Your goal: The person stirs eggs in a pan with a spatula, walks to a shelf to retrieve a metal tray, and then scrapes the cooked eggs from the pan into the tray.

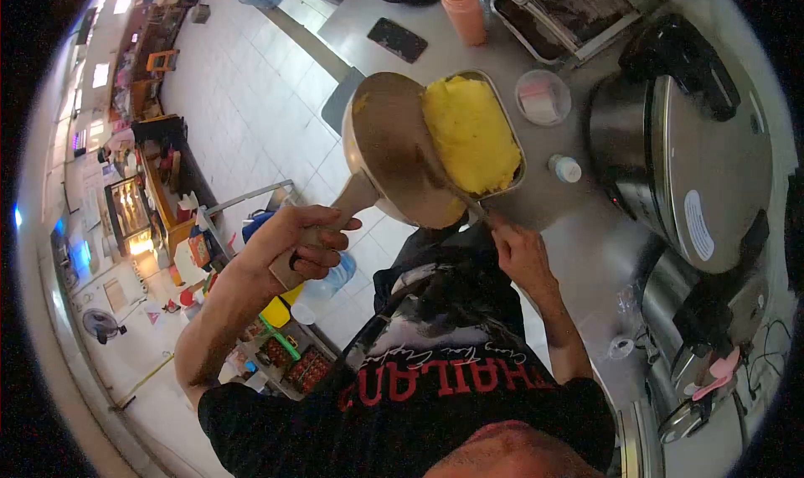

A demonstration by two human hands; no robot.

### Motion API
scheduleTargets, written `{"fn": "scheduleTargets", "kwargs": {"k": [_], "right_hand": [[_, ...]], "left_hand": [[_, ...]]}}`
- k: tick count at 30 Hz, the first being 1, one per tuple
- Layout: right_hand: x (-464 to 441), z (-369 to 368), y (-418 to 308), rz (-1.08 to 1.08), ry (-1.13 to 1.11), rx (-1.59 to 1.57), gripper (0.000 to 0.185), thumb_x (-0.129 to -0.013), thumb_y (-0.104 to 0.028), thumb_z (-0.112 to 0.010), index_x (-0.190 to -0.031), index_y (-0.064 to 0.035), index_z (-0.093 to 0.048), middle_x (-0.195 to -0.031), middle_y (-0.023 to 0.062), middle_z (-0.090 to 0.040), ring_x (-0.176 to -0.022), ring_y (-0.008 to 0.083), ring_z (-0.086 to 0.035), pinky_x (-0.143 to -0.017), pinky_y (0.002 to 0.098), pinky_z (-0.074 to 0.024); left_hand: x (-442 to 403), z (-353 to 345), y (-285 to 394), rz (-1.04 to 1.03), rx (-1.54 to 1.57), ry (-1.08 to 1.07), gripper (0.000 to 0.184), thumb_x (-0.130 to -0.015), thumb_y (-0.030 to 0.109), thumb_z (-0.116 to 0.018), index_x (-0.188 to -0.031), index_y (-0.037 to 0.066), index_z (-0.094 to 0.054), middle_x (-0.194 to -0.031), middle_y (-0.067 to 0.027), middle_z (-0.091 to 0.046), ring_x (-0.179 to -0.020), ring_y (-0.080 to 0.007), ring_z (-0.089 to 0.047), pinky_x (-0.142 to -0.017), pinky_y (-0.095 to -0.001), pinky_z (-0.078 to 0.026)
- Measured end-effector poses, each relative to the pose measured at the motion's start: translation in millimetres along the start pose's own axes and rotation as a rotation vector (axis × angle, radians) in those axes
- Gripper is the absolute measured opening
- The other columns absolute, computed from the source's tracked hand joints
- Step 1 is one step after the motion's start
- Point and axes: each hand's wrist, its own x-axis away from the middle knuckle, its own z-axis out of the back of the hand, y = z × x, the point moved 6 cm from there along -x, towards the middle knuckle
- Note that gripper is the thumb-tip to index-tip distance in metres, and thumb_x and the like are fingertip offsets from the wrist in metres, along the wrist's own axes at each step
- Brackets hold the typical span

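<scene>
My left hand (314, 243) is wrapped round the beige handle of a deep pan (389, 134). The pan is tipped on its side, its rim against a rectangular metal tray (521, 155). Yellow mashed-looking food (469, 130) is heaped in the tray, and small yellow smears cling to the pan's inside. My right hand (521, 256) is closed near the tray's close edge, round the end of a thin utensil (476, 208). The utensil reaches up toward the pan's rim; its far end is hard to make out.
On the steel counter (553, 218) are a phone (398, 40), an orange bottle (465, 13), a round clear tub (543, 98) and a small white-capped bottle (565, 168). A large lidded cooker (687, 160) stands at the right. Tiled floor (251, 84) lies beyond the counter's left edge.
</scene>
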Motion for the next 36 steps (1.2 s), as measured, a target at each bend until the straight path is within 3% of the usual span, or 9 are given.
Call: {"fn": "scheduleTargets", "kwargs": {"k": [8, 11, 17, 20, 23, 26, 29, 32, 36], "right_hand": [[13.4, -15.8, 74.9, 0.046, 0.134, 0.249, 0.047, -0.078, -0.005, -0.060, -0.124, -0.0168, -0.055, -0.076, 0.0121, -0.062, -0.062, 0.0287, -0.061, -0.053, 0.0392, -0.0494], [15.5, -23.5, 89.6, -0.062, -0.049, 0.274, 0.061, -0.075, -0.009, -0.060, -0.133, -0.0205, -0.045, -0.090, 0.0122, -0.059, -0.073, 0.0296, -0.061, -0.059, 0.0415, -0.0502], [23.3, -10.7, 66.1, 0.010, 0.142, 0.196, 0.052, -0.076, -0.005, -0.061, -0.125, -0.0181, -0.055, -0.072, 0.0074, -0.056, -0.060, 0.0250, -0.059, -0.052, 0.0361, -0.0485], [30.4, -19.4, 71.8, 0.003, 0.199, 0.135, 0.051, -0.076, -0.004, -0.061, -0.125, -0.0173, -0.056, -0.071, 0.0075, -0.055, -0.059, 0.0249, -0.059, -0.052, 0.0353, -0.0480], [33.6, -22.9, 72.3, -0.060, 0.122, 0.148, 0.052, -0.077, -0.007, -0.060, -0.127, -0.0199, -0.053, -0.087, 0.0108, -0.060, -0.064, 0.0270, -0.060, -0.054, 0.0393, -0.0503], [38.2, -23.3, 74.1, -0.060, 0.176, 0.081, 0.051, -0.078, -0.007, -0.059, -0.127, -0.0193, -0.053, -0.082, 0.0123, -0.060, -0.063, 0.0287, -0.060, -0.054, 0.0406, -0.0499], [18.9, -5.0, 31.7, -0.051, 0.114, 0.080, 0.037, -0.077, -0.005, -0.060, -0.114, -0.0095, -0.062, -0.075, 0.0163, -0.065, -0.066, 0.0312, -0.064, -0.059, 0.0425, -0.0494], [-19.8, -0.8, -24.4, -0.036, -0.035, 0.180, 0.029, -0.080, -0.010, -0.058, -0.109, -0.0077, -0.062, -0.074, 0.0183, -0.064, -0.068, 0.0359, -0.063, -0.060, 0.0463, -0.0485], [-65.7, 10.9, -49.6, -0.209, -0.008, 0.278, 0.026, -0.084, -0.018, -0.054, -0.108, -0.0090, -0.062, -0.074, 0.0203, -0.063, -0.068, 0.0392, -0.061, -0.060, 0.0481, -0.0476]], "left_hand": [[-13.3, 9.7, -7.8, 0.075, 0.089, -0.170, 0.028, -0.092, 0.017, -0.044, -0.111, -0.002, -0.046, -0.066, 0.0033, -0.042, -0.043, -0.0003, -0.033, -0.032, -0.0149, -0.026], [-13.3, 15.0, -8.9, 0.048, -0.003, -0.151, 0.030, -0.092, 0.018, -0.043, -0.113, -0.003, -0.045, -0.066, 0.0035, -0.042, -0.043, -0.0005, -0.032, -0.032, -0.0149, -0.026], [-0.1, 11.0, -10.1, 0.117, 0.075, -0.144, 0.029, -0.093, 0.020, -0.043, -0.114, -0.001, -0.047, -0.066, 0.0034, -0.042, -0.042, -0.0015, -0.032, -0.033, -0.0149, -0.025], [-0.1, 13.8, -9.6, 0.063, -0.079, -0.072, 0.029, -0.093, 0.020, -0.043, -0.113, -0.001, -0.047, -0.066, 0.0033, -0.042, -0.042, -0.0017, -0.032, -0.033, -0.0152, -0.024], [0.5, 16.4, -6.7, 0.034, -0.193, -0.059, 0.029, -0.093, 0.020, -0.043, -0.113, -0.001, -0.047, -0.066, 0.0034, -0.041, -0.043, -0.0017, -0.033, -0.033, -0.0157, -0.024], [4.1, 20.0, -9.1, 0.068, -0.095, -0.089, 0.028, -0.093, 0.020, -0.044, -0.112, 0.000, -0.046, -0.066, 0.0036, -0.041, -0.044, -0.0019, -0.033, -0.033, -0.0161, -0.025], [6.1, 19.7, -9.0, 0.059, -0.077, -0.073, 0.026, -0.094, 0.022, -0.043, -0.109, 0.000, -0.046, -0.067, 0.0033, -0.041, -0.044, -0.0021, -0.033, -0.033, -0.0163, -0.025], [4.1, 17.3, -9.1, 0.058, -0.119, -0.071, 0.025, -0.095, 0.023, -0.042, -0.106, 0.001, -0.046, -0.068, 0.0025, -0.042, -0.045, -0.0023, -0.033, -0.033, -0.0163, -0.025], [1.7, 17.7, -8.7, 0.065, -0.082, -0.070, 0.024, -0.096, 0.024, -0.040, -0.105, 0.003, -0.046, -0.071, 0.0016, -0.042, -0.046, -0.0024, -0.033, -0.033, -0.0166, -0.026]]}}
